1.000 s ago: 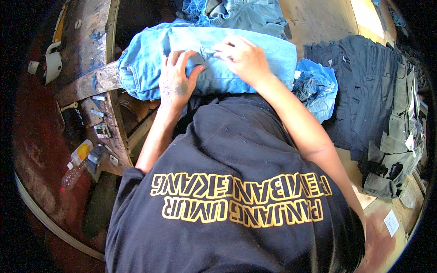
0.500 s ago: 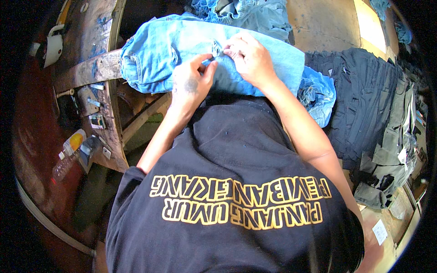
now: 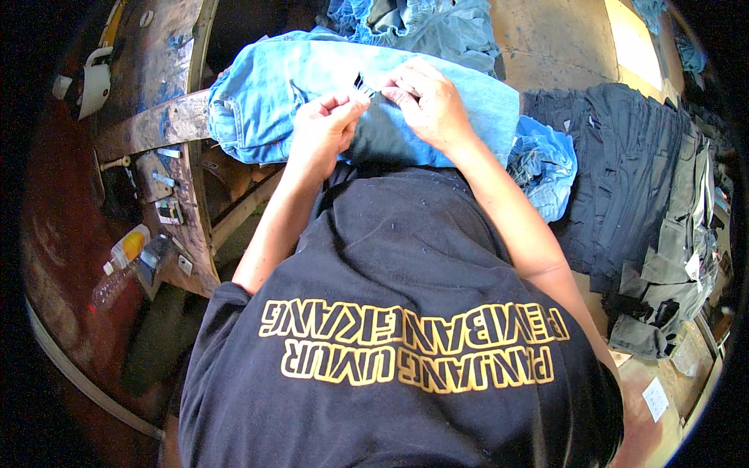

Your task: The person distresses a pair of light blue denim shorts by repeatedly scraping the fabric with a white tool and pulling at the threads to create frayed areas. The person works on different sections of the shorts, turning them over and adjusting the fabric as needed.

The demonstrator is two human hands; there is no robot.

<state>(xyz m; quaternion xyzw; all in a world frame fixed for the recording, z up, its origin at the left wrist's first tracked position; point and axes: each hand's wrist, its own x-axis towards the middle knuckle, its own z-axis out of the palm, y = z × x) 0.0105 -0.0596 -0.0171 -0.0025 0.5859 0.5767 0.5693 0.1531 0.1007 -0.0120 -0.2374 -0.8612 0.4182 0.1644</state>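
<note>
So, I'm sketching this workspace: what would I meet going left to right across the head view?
Yellow-labelled bottle → left hand → right hand → crumpled blue cloth → dark cloth pile.

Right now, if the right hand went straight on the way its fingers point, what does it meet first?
Probably the frayed spot on the light-blue denim, just ahead of the right hand. Depth is unclear; the left hand sits beside that line and could come first.
</note>
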